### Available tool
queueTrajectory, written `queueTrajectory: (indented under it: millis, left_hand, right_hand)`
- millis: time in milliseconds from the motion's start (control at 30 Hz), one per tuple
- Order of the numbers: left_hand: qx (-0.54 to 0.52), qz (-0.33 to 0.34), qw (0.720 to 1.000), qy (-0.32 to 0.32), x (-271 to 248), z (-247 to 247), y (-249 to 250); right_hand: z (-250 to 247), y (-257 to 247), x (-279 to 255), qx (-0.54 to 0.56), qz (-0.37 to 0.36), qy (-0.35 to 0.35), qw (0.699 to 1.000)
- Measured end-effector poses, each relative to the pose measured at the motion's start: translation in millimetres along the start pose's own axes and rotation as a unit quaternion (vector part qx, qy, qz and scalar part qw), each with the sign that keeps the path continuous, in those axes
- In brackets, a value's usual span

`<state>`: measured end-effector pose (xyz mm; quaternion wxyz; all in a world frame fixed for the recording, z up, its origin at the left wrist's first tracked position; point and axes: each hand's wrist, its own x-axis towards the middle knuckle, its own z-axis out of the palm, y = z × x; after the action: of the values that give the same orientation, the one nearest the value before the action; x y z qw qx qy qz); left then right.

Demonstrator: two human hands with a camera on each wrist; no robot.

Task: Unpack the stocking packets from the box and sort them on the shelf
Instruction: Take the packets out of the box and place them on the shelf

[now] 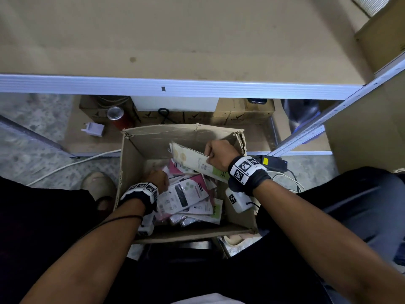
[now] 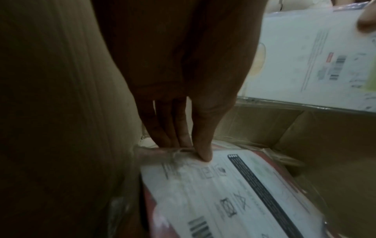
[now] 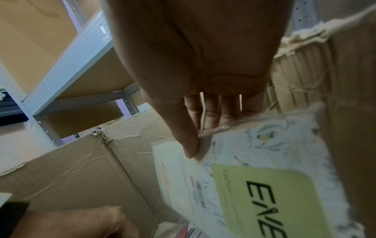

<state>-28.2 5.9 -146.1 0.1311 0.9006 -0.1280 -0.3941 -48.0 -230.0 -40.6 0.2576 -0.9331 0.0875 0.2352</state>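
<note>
A: In the box [image 1: 153, 137], right hand [image 1: 217, 155] pinches a cream packet [image 1: 192, 160] by its edge, lifted.
B: Left hand [image 1: 156, 179]?
A: Pinching a white packet [image 2: 223, 193] in the pile. Light, floppy, slick; grip edges.

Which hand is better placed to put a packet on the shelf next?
Probably the right hand: it already grips a cream packet lifted above the pile, toward the shelf. The left hand is low in the box, pinching a packet there.
</note>
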Motion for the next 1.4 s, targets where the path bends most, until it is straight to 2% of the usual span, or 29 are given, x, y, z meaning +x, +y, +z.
queueTrajectory:
  millis: [267, 567, 900, 1033, 1133, 1300, 1400]
  left_hand:
    - [-0.019, -0.017, 0.999, -0.026, -31.2, -13.5, 17.1]
    - [-0.006, 0.000, 0.998, 0.064, -75.6, -47.6, 47.4]
    - [0.059, 0.122, 0.981, 0.142, -131.6, -86.0, 76.0]
    - [0.111, 0.166, 0.958, 0.205, -151.9, -96.6, 76.2]
    - [0.170, 0.202, 0.941, 0.212, -165.8, -91.9, 74.1]
    - [0.139, 0.210, 0.942, 0.221, -168.4, -96.5, 70.1]
    - [0.118, 0.205, 0.937, 0.256, -182.9, -112.1, 68.1]
  right_hand:
    - [-0.9, -15.3, -7.9, -0.031, -0.016, 0.012, 0.999]
    - [-7.4, -22.4, -29.8, -0.048, -0.034, 0.061, 0.996]
    - [-33.6, -29.5, -61.6, -0.047, -0.039, 0.133, 0.989]
    - [-46.3, -29.6, -74.0, -0.043, -0.022, 0.166, 0.985]
    - [-53.2, -26.9, -81.3, -0.040, -0.013, 0.185, 0.982]
    - [-56.5, -28.5, -89.6, -0.040, -0.014, 0.186, 0.982]
    - [-66.9, -47.2, -102.5, -0.046, -0.036, 0.204, 0.977]
